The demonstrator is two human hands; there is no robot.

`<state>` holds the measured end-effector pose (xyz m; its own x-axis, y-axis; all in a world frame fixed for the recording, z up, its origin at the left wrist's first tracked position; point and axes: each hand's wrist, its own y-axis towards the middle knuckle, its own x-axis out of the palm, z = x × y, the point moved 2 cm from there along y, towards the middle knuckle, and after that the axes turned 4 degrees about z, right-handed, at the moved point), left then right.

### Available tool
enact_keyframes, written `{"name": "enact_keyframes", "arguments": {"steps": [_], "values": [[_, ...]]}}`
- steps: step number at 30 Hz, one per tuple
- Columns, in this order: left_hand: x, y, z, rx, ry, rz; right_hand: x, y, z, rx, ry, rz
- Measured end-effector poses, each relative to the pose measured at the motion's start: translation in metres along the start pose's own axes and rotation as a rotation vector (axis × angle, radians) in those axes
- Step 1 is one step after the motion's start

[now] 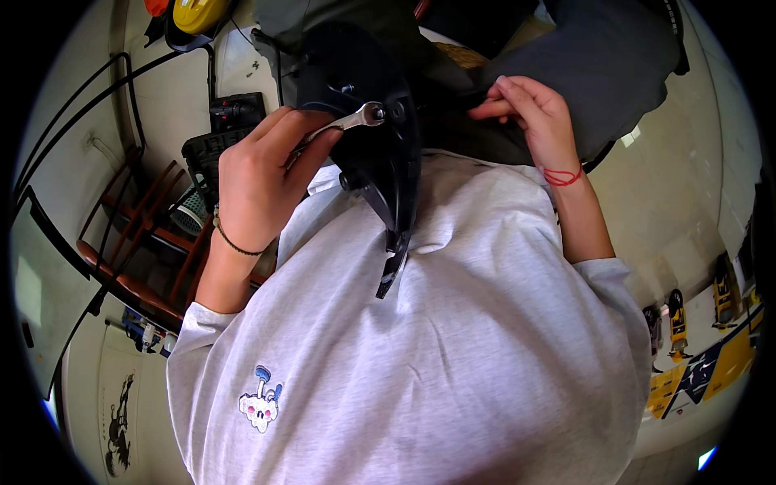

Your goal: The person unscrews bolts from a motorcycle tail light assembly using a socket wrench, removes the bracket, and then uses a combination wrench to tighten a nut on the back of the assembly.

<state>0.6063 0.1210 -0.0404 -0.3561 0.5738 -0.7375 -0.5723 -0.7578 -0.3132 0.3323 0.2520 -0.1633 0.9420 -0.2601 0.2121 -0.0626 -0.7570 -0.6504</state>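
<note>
My left hand (263, 166) is closed round a metal open-ended wrench (353, 120). The wrench's jaw sits at a nut or bolt on a black curved plastic part (376, 166), which lies across my lap and reaches against my light grey shirt. More bolts and round bosses show on this part. To its right, my right hand (537, 117) is held above my dark trouser leg, thumb and fingers pinched together. Whether a small thing is between those fingertips I cannot make out.
A black case (206, 153) with a dark tool (237, 111) by it is on the left. Past it stand a brown wooden chair (141, 214) and a pale green basket (191, 212). A yellow rounded object (198, 12) lies at the upper left.
</note>
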Motion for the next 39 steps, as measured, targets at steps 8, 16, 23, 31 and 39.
{"name": "enact_keyframes", "arguments": {"steps": [8, 16, 23, 31, 39], "values": [[0.0, 0.001, -0.001, 0.034, 0.005, -0.051, 0.011, 0.025, 0.001, 0.12, -0.345, -0.063], [-0.002, -0.001, -0.002, -0.008, 0.005, -0.051, 0.03, 0.056, 0.007, 0.05, -0.525, -0.19], [-0.003, -0.002, -0.004, -0.003, -0.009, -0.058, 0.036, 0.048, 0.015, -0.173, -0.913, -0.066], [-0.009, 0.0, 0.002, -0.014, -0.084, -0.125, 0.03, 0.044, 0.028, -0.213, -0.675, 0.016], [-0.012, -0.01, 0.016, -0.121, 0.014, -0.201, 0.004, 0.018, 0.006, -0.028, -0.123, -0.171]]}}
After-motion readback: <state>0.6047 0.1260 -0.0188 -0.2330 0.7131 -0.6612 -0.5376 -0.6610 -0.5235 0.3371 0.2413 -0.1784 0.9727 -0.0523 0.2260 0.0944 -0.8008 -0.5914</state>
